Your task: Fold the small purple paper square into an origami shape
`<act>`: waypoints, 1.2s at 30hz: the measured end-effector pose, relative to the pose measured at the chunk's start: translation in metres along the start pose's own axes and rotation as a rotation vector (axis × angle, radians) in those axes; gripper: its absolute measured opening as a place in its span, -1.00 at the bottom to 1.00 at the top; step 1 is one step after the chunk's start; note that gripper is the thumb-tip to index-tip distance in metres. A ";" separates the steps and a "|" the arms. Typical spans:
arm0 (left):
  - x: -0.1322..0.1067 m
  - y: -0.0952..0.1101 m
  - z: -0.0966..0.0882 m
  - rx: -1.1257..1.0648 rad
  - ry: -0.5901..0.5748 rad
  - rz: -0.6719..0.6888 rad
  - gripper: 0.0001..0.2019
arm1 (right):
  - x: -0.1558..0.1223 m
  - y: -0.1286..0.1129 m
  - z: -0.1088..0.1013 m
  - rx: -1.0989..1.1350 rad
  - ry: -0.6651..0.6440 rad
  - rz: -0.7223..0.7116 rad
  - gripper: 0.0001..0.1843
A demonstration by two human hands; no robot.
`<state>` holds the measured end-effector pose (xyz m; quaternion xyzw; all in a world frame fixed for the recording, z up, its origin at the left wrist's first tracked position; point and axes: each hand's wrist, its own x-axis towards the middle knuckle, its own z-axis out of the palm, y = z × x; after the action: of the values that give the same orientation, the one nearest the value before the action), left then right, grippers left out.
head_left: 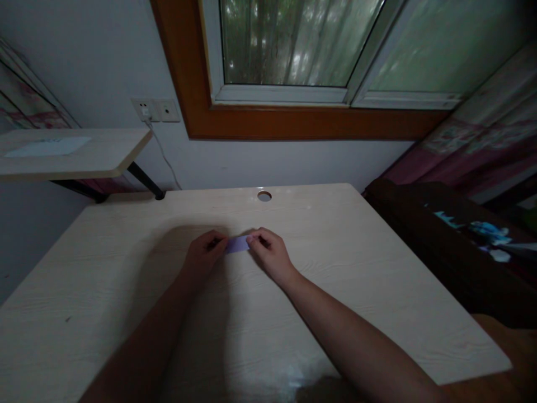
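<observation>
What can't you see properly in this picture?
All in the head view:
Both ends of the purple strip: covered by the left hand and the right hand.
Writing, if any, on the pale sheet: too small and faint to read.
The left end of the raised shelf: cut off by the picture's left edge.
The blue object at the right: too blurred to tell what it is.

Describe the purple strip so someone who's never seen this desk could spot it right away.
Find the pale desk below the window, then the round hole near its far edge. Nearer the wearer than that hole, the left hand and right hand pinch a small strip between them. Its purple colour sets it apart from the hands and pale desk.
</observation>
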<state>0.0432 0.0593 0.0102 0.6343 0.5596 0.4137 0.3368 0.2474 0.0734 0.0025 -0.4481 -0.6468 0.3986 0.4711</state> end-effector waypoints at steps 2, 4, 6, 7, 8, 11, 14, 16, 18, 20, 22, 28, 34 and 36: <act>0.001 -0.001 -0.001 -0.053 0.025 -0.024 -0.79 | 0.001 0.002 0.000 0.054 0.029 0.050 -0.80; 0.002 0.000 -0.002 -0.100 0.056 -0.037 -0.80 | 0.002 0.005 -0.001 0.107 0.066 0.100 -0.80; 0.003 0.000 -0.002 -0.133 0.109 -0.040 -0.81 | 0.003 0.006 -0.001 0.147 0.096 0.133 -0.80; 0.003 0.001 -0.002 -0.145 0.137 -0.040 -0.81 | 0.003 0.006 0.000 0.155 0.100 0.138 -0.80; 0.003 0.001 -0.002 -0.157 0.159 -0.039 -0.80 | 0.003 0.006 0.000 0.154 0.094 0.135 -0.79; 0.002 0.001 0.000 -0.181 0.163 -0.024 -0.78 | 0.002 0.004 0.000 0.103 0.049 0.079 -0.79; 0.001 0.002 0.002 -0.134 0.082 0.022 -0.77 | 0.000 0.002 0.001 0.015 0.000 0.001 -0.80; 0.001 0.003 0.003 -0.069 0.009 0.059 -0.79 | 0.000 0.001 0.002 -0.037 -0.029 -0.048 -0.82; 0.000 0.003 0.004 0.005 -0.043 0.081 -0.83 | 0.000 0.000 0.002 -0.066 -0.050 -0.080 -0.85; -0.001 0.004 0.004 0.065 -0.063 0.100 -0.84 | 0.000 -0.001 0.003 -0.081 -0.067 -0.095 -0.86; -0.001 0.004 0.005 0.097 -0.076 0.135 -0.86 | -0.001 -0.001 0.003 -0.094 -0.080 -0.105 -0.86; -0.002 0.004 0.006 0.174 -0.121 0.244 -0.86 | -0.001 -0.004 0.003 -0.141 -0.127 -0.185 -0.90; -0.003 0.005 0.006 0.200 -0.118 0.254 -0.86 | -0.002 -0.004 0.003 -0.165 -0.128 -0.199 -0.93; -0.003 0.006 0.006 0.199 -0.107 0.244 -0.86 | -0.002 -0.003 0.004 -0.160 -0.109 -0.192 -0.92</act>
<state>0.0508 0.0556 0.0123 0.7489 0.4979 0.3596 0.2488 0.2434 0.0702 0.0044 -0.3979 -0.7412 0.3225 0.4339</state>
